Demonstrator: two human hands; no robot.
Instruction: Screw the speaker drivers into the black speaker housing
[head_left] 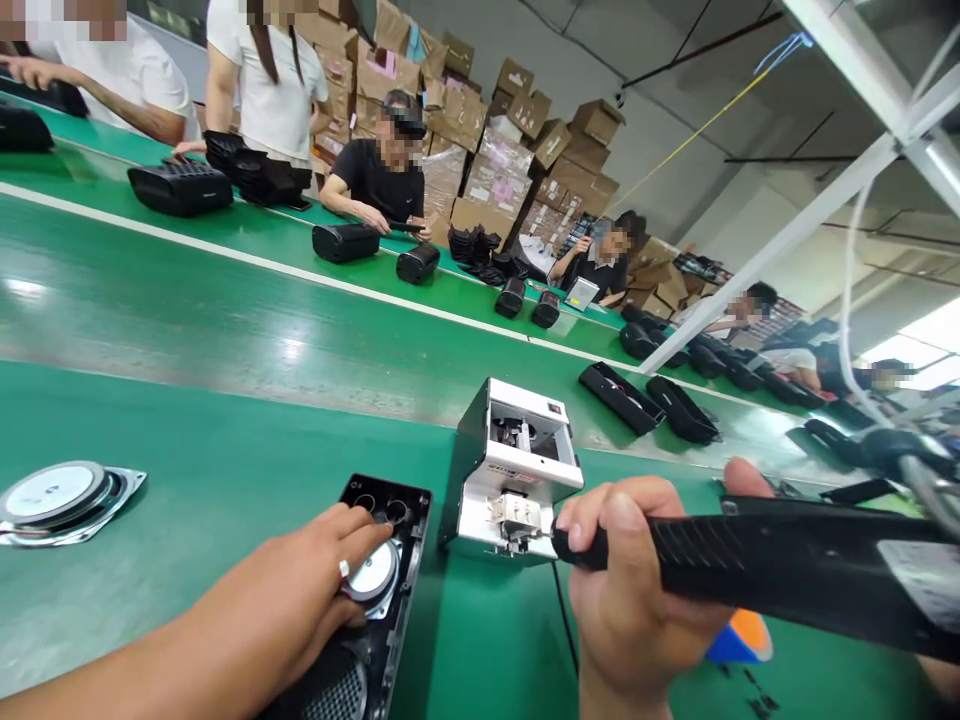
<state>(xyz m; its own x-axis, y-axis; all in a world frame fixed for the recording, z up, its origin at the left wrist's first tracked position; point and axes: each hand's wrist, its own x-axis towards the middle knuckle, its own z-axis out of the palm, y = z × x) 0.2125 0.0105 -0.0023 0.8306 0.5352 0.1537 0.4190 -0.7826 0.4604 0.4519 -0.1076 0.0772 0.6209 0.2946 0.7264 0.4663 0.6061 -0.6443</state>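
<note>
My right hand (637, 560) is wrapped around a black electric screwdriver (720, 550). Its tip reaches the front outlet of a white and black screw feeder (517, 470); whether a screw sits on the bit is too small to tell. On the left, my left hand (330, 570) has its fingers bent around a round speaker driver (375, 575) with a pale back. That driver lies inside a long black speaker housing (409, 600), which has round openings at its far end and a mesh grille nearer me. My forearm and hand hide part of the housing.
Another speaker driver (60, 500) lies on the green bench at left. Beyond the feeder are black housings (619, 395) on the belt. A blue and orange object (742, 635) sits below the screwdriver. A white metal frame (772, 250) slants across the right. Co-workers sit opposite.
</note>
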